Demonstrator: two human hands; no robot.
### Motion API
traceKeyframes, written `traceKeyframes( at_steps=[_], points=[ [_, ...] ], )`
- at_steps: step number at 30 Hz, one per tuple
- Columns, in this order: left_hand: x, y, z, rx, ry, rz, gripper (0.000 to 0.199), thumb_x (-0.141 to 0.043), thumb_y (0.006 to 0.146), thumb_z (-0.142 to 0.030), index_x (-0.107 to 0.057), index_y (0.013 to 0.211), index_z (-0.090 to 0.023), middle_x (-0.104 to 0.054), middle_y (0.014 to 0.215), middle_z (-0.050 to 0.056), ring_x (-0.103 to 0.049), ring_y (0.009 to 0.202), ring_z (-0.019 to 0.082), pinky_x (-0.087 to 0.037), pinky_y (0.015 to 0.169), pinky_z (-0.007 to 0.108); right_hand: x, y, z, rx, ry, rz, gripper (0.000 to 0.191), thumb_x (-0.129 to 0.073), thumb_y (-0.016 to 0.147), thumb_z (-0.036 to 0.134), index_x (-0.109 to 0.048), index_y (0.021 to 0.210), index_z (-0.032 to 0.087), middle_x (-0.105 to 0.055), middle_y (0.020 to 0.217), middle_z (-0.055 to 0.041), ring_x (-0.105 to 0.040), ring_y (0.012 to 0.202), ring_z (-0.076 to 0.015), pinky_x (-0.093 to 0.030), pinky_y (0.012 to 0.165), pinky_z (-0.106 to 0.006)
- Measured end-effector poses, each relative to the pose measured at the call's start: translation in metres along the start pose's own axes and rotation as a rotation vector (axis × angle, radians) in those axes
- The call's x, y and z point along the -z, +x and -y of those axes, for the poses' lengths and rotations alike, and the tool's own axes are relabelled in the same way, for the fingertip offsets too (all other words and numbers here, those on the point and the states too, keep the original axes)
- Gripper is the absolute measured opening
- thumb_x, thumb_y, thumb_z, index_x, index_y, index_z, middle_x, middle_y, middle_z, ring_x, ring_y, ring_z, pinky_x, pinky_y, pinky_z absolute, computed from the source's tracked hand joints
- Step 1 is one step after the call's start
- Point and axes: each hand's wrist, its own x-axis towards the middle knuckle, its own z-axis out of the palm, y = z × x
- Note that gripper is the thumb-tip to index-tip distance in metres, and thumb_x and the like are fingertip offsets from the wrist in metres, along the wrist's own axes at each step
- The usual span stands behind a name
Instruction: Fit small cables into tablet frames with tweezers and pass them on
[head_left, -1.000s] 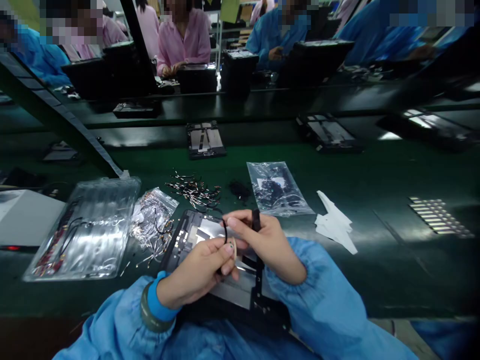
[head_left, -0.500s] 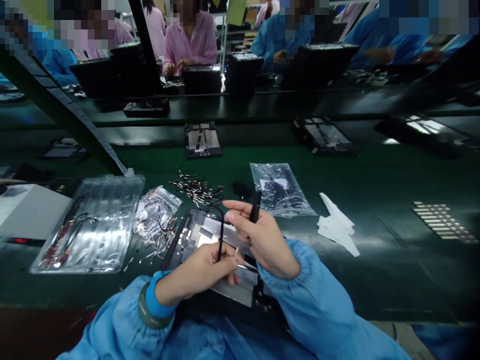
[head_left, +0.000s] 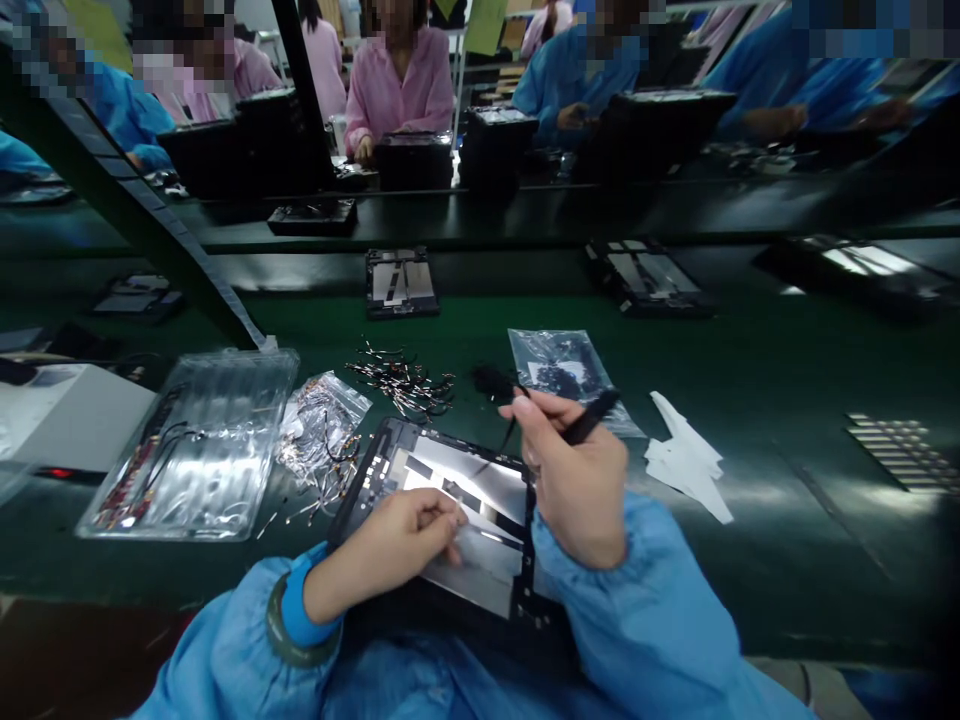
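An opened tablet-like device (head_left: 480, 490) with silver plates and a black frame lies tilted in front of me. Over its lower left part is my left hand (head_left: 405, 535), its fingers closed together; what they hold, if anything, is too small to name. My right hand (head_left: 574, 470) is above the device's right edge, closed around black tweezers (head_left: 592, 415) whose tips point down and left. Just beyond the device lie a pile of short black cables (head_left: 405, 382) and a small heap of black bits (head_left: 493, 382).
Left are a clear plastic tray (head_left: 202, 450) and a bag of cables (head_left: 319, 430). A clear bag (head_left: 570, 375), white paper pieces (head_left: 684, 455) and metallic strips (head_left: 900, 452) lie right. More devices (head_left: 401, 283) and people at work are beyond.
My right hand has moved right, away from my left hand, and the tweezers now lean further over. The dark strip between my hands no longer shows there. My left hand has shifted slightly left.
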Motion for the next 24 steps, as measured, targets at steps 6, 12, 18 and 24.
traceKeyframes(
  at_steps=[6, 12, 18, 24],
  points=[
    [-0.006, 0.001, -0.011, -0.255, -0.241, -0.521, 0.02, -0.072, 0.071, -0.032, -0.066, 0.082, -0.016, -0.067, 0.073, 0.004, -0.063, 0.067, 0.017, -0.051, 0.068, 0.028, 0.005, -0.028, 0.0, 0.788, -0.517, 0.274, 0.021, -0.056, 0.086, 0.011, -0.067, 0.102, 0.019, -0.072, 0.085, -0.0068, -0.067, 0.076, -0.0186, -0.054, 0.069, -0.03],
    [-0.011, -0.003, -0.007, -0.376, -0.141, -0.698, 0.008, -0.07, 0.071, -0.02, -0.069, 0.079, -0.019, -0.064, 0.08, 0.002, -0.061, 0.069, 0.014, -0.048, 0.064, 0.024, -0.001, -0.037, 0.001, 0.926, -0.604, 0.361, 0.019, -0.053, 0.087, 0.008, -0.065, 0.101, 0.013, -0.072, 0.085, -0.0102, -0.067, 0.074, -0.0196, -0.054, 0.066, -0.03],
    [-0.007, -0.004, -0.007, -0.435, 0.023, -0.728, 0.003, -0.065, 0.074, -0.017, -0.066, 0.073, -0.019, -0.059, 0.072, 0.001, -0.055, 0.067, 0.013, -0.042, 0.062, 0.023, -0.003, -0.039, -0.002, 0.843, -0.522, 0.482, 0.019, -0.05, 0.088, 0.009, -0.066, 0.094, 0.015, -0.071, 0.077, -0.0071, -0.066, 0.07, -0.0177, -0.054, 0.065, -0.028],
    [0.043, -0.047, 0.007, -0.271, 0.089, -0.88, 0.008, -0.064, 0.073, -0.026, -0.061, 0.072, -0.019, -0.06, 0.064, 0.0, -0.057, 0.063, 0.015, -0.044, 0.062, 0.025, 0.024, -0.021, 0.013, 0.147, -0.361, 0.33, 0.016, -0.061, 0.084, 0.034, -0.068, 0.084, 0.019, -0.07, 0.066, -0.0034, -0.055, 0.044, -0.0128, -0.046, 0.042, -0.024]
  ],
)
